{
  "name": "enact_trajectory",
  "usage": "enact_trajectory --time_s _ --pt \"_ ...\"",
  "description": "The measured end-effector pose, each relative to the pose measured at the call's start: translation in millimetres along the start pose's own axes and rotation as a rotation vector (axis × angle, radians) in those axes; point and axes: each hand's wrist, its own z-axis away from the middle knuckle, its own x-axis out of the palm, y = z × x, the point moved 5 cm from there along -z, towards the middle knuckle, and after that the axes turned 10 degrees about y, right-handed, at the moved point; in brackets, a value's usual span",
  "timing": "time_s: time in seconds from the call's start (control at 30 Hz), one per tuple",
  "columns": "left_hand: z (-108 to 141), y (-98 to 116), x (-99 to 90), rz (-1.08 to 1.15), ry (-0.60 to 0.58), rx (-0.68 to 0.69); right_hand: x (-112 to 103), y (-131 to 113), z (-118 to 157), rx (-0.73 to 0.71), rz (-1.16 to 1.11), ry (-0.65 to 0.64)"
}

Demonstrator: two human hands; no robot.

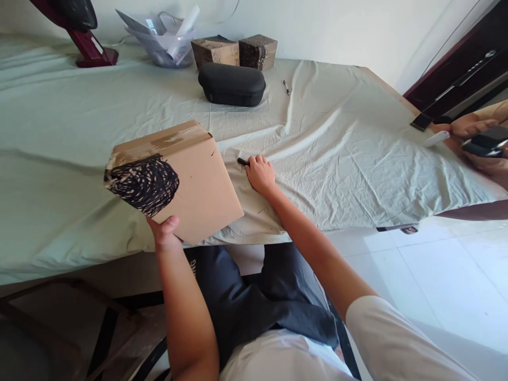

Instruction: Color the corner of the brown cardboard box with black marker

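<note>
My left hand (164,230) grips the lower corner of a cardboard box (202,180), with its thumb on the front face. The box is tilted on the cloth-covered table, and brown tape runs along its top edge. A dense patch of black scribble (148,182) covers its left corner. To the right of the box, my right hand (261,173) rests on the cloth, its fingers closed over a black marker (243,161). Only the marker's dark end sticks out; the rest is hidden under the fingers.
Behind the box lies a black zip case (232,84), with two small scribbled boxes (216,51) by the wall. A clear plastic basket (170,50), a dark red stand (93,50) and a pen (286,88) are also on the table. At the right edge, a person's hand (474,126) shows.
</note>
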Motion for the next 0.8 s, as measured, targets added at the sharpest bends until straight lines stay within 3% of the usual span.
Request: enact_trajectory --time_s 0.2,0.33,0.4,0.47,0.53,0.6,0.7,0.8 --pt "4 3 -0.9 -0.061 0.016 -0.003 -4 0 4 -0.007 -0.035 0.006" --pt "2 7 0.9 -0.081 0.002 0.040 -17 5 13 -0.029 -0.145 0.170" --pt "-5 6 5.3 -0.087 -0.017 0.080 -17 4 16 -0.123 -0.349 0.231" --pt "-15 2 12.5 -0.095 -0.049 0.118 -9 -4 18 -0.299 -0.698 0.151" --pt "-26 -5 20.7 -0.109 -0.084 0.138 5 -15 20 -0.445 -1.071 -0.064" --pt "-35 -12 27.5 -0.127 -0.121 0.132 18 -23 23 -0.475 -1.317 -0.258" --pt "-47 -17 33.0 -0.164 -0.182 0.106 29 -29 27 -0.466 -1.391 -0.339" --pt "-59 -12 33.4 -0.287 -0.256 0.110 33 -30 31 -0.503 -1.308 -0.261"
